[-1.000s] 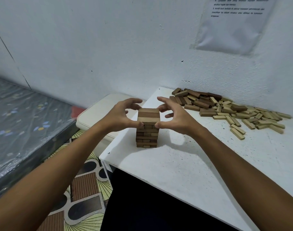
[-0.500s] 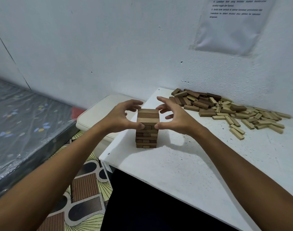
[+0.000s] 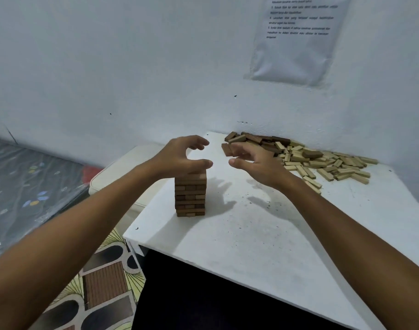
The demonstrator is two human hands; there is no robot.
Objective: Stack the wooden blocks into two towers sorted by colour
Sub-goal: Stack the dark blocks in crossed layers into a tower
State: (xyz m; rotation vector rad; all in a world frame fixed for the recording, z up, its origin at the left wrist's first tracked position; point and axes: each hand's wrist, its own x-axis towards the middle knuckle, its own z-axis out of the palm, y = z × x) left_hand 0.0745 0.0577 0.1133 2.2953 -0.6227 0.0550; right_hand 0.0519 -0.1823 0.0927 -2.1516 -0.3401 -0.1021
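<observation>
A tower of dark brown wooden blocks [image 3: 190, 196] stands near the left edge of the white table [image 3: 251, 234]. My left hand [image 3: 182, 156] hovers over the tower's top and hides it, fingers loosely curved and holding nothing; whether it touches the top block I cannot tell. My right hand [image 3: 253, 160] is off to the right of the tower, fingers relaxed and empty, stretched toward the loose pile. That pile [image 3: 299, 158] lies by the wall, with dark blocks [image 3: 258, 141] at its left and pale blocks [image 3: 339, 167] at its right.
A white wall with a taped paper sheet [image 3: 296, 36] backs the table. Left of the table sit a cream cushioned seat [image 3: 122, 172] and a plastic-covered mattress [image 3: 25, 186]. A patterned floor mat [image 3: 98, 287] lies below the table's left edge.
Both hands have let go of the tower's top layers. The left hand rose above the tower and the right hand moved right toward the loose pile. The camera view shifted upward.
</observation>
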